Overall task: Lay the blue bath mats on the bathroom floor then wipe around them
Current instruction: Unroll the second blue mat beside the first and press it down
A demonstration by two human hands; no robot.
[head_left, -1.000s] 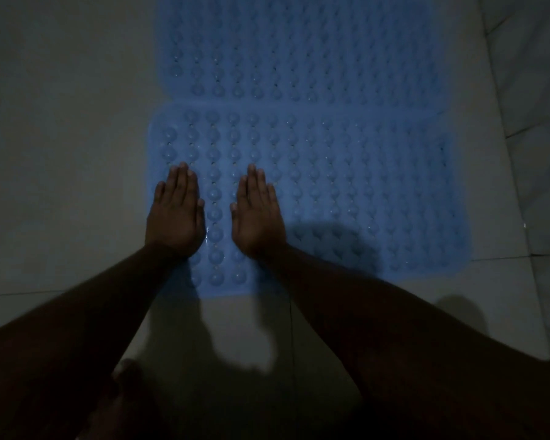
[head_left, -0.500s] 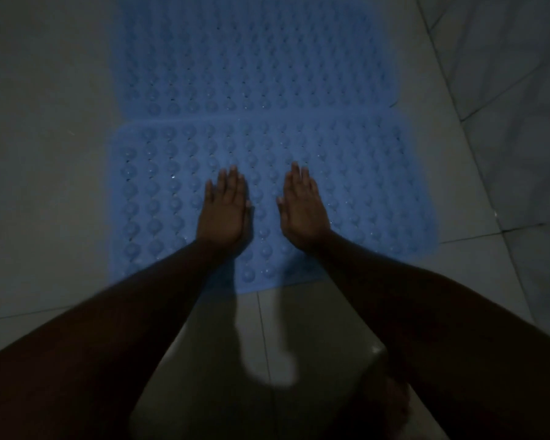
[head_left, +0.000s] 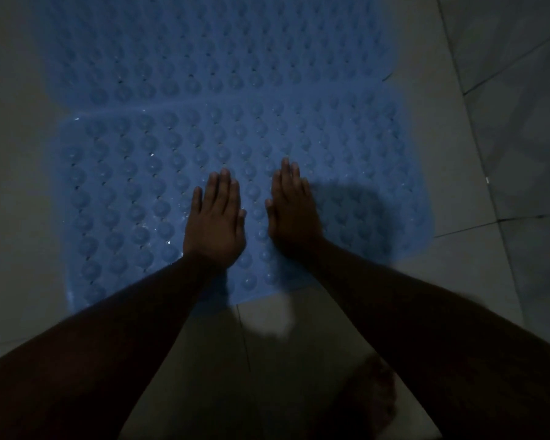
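I press my left hand (head_left: 215, 227) and right hand (head_left: 294, 211), each grip flat and spread holding nothing, onto the near blue mat (head_left: 134, 192), seating its suckers against the floor (head_left: 19, 217) beside the far mat (head_left: 204, 42).

1. The scene is dim, the corners falling off to near black.
2. Light reaches the blue studded rubber bath mat (head_left: 178, 173) ahead of the left grip (head_left: 215, 217); small wet glints sparkle there.
3. A soft rounded shadow lies just right of the right grip (head_left: 294, 211).
4. Both forearms read as dark, slightly blurred silhouettes.
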